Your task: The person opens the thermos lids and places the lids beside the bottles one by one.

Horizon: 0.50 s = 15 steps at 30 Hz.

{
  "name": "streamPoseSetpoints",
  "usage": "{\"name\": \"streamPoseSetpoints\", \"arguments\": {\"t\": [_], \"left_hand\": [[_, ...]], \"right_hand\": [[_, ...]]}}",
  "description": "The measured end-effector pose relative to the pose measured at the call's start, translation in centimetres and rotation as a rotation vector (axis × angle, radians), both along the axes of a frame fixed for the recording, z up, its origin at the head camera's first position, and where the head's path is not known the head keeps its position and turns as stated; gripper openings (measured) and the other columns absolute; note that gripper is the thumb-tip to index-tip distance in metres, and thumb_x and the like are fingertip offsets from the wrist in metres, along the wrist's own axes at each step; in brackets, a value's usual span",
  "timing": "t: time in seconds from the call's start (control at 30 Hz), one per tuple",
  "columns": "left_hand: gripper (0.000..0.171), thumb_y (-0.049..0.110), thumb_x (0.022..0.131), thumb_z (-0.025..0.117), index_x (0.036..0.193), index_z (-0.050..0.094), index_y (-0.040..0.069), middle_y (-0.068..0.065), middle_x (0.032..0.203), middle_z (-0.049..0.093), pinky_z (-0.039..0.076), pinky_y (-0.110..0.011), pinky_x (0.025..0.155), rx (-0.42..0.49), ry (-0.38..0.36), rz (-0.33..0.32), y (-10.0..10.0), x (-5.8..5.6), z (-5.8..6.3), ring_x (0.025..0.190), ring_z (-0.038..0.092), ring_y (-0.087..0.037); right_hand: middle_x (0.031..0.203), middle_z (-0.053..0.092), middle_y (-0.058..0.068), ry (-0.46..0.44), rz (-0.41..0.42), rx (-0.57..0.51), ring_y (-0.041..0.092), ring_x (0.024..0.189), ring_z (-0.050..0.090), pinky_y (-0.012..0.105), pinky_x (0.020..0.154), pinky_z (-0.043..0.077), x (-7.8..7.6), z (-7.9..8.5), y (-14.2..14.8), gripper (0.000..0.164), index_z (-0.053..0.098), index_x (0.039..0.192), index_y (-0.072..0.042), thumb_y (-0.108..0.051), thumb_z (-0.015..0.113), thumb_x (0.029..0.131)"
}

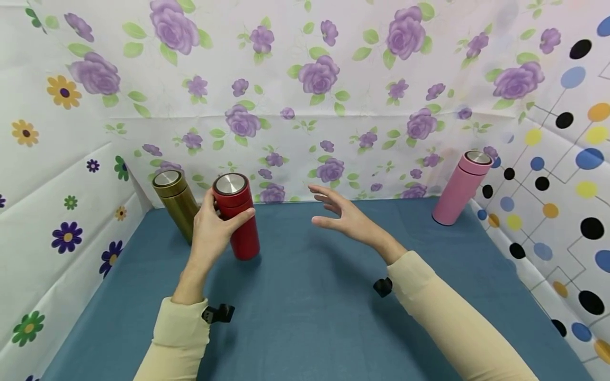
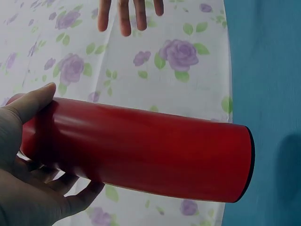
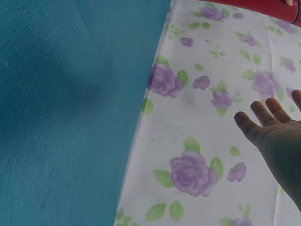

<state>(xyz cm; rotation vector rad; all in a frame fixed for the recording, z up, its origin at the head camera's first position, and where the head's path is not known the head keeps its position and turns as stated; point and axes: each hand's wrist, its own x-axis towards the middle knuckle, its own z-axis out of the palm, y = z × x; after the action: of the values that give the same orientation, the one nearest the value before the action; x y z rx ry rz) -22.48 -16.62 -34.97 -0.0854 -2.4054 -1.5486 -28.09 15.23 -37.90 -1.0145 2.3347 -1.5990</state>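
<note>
Above a blue table [image 1: 305,328], the left hand [image 1: 212,230] curled thumb and fingers around a red flask [image 1: 245,233]. The right hand [image 1: 347,216] hovered, fingers loosely spread.

No readable text or labels.

The left hand [image 2: 28,188] grips a red bottle [image 2: 155,150] near its left end, the thumb laid along the upper side and the fingers bent against the lower side. The bottle stretches across the frame, sloping slightly down to the right, where a thin black rim [image 2: 248,165] edges its base. At the top, 4 fingers of the right hand [image 2: 124,16] point down, well apart from the bottle. Behind is a white cloth [image 2: 127,80] with purple roses and green leaves; to the right, a blue surface [image 2: 263,70] carries a dark shadow [image 2: 289,165] beside the base.
</note>
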Motion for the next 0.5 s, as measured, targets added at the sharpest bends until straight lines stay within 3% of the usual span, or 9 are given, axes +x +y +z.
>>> {"name": "streamPoseSetpoints", "arguments": {"t": [0.2, 0.5], "left_hand": [[0.089, 0.034, 0.091, 0.083, 0.159, 0.032, 0.008, -0.016, 0.150, 0.050, 0.049, -0.057, 0.106, 0.026, 0.004, -0.069, 1.4, -0.4, 0.0, 0.136, 0.051, -0.034], [0.086, 0.032, 0.091, 0.083, 0.158, 0.034, 0.009, -0.011, 0.148, 0.051, 0.050, -0.056, 0.105, 0.101, 0.018, -0.191, 3.9, -0.8, 0.8, 0.135, 0.050, -0.029]], "right_hand": [[0.169, 0.027, -0.003, 0.011, 0.006, -0.002, 0.023, 0.156, 0.026, 0.053, 0.126, 0.022, -0.1, 0.0, 0.6, 0.077, 0.029, 0.163, -0.037, -0.049, 0.069, 0.099], [0.169, 0.028, -0.005, -0.002, -0.005, -0.015, 0.022, 0.156, 0.026, 0.054, 0.126, 0.021, 0.1, 0.1, 1.5, 0.079, 0.028, 0.165, -0.031, -0.045, 0.070, 0.100]]}}
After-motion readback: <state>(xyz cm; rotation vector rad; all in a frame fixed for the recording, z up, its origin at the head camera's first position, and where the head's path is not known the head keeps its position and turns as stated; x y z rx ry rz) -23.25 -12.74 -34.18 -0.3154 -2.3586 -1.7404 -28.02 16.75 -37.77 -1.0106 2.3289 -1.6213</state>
